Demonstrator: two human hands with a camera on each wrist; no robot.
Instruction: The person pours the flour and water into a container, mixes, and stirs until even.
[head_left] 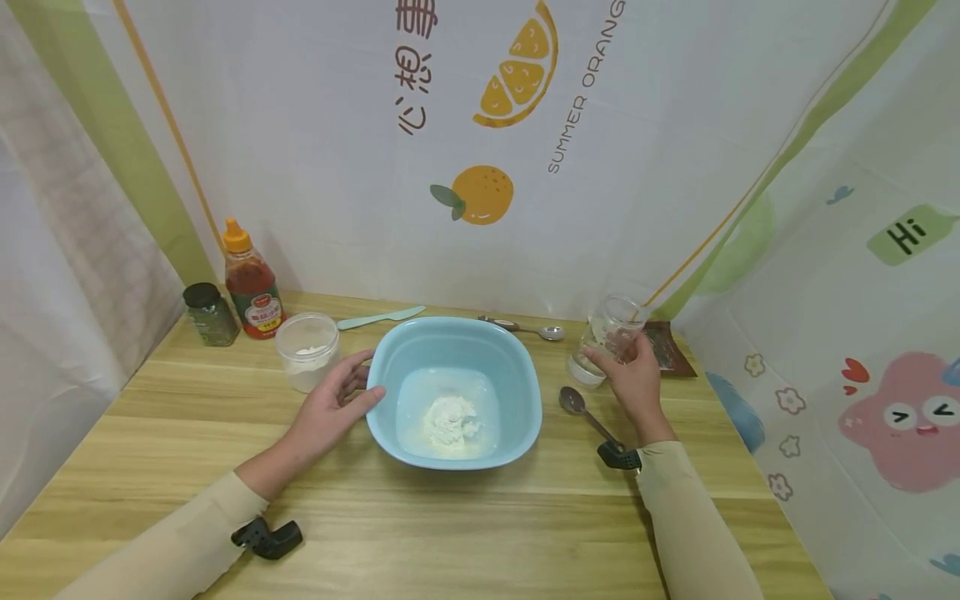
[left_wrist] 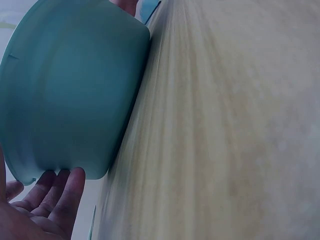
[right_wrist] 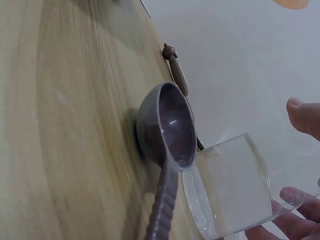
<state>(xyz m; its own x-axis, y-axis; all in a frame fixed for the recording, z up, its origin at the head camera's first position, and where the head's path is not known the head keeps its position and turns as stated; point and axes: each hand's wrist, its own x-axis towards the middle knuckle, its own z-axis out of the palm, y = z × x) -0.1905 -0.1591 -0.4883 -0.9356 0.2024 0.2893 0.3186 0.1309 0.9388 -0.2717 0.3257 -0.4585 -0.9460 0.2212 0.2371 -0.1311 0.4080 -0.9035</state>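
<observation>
A light blue basin (head_left: pixel 528 392) stands on the table with a mound of white powder (head_left: pixel 450 421) in shallow liquid at its bottom. My left hand (head_left: pixel 333 400) holds the basin's left side, thumb at the rim and fingers against the outer wall (left_wrist: pixel 75 95). On the right, my right hand (head_left: pixel 633 379) is at a clear glass cup (head_left: pixel 588 371). In the right wrist view its thumb is apart from the cup (right_wrist: pixel 235 185), with the fingers spread loosely by the far side. A grey-brown measuring spoon (head_left: pixel 572 401) lies between basin and right hand.
At the back left stand a dark-lidded jar (head_left: pixel 213 321), a red sauce bottle (head_left: pixel 255 292) and a clear tub of white powder (head_left: pixel 307 367). Behind the basin lie a pale green knife (head_left: pixel 382 318) and a metal spoon (head_left: pixel 551 333). A brown packet (head_left: pixel 671 354) lies behind the right hand.
</observation>
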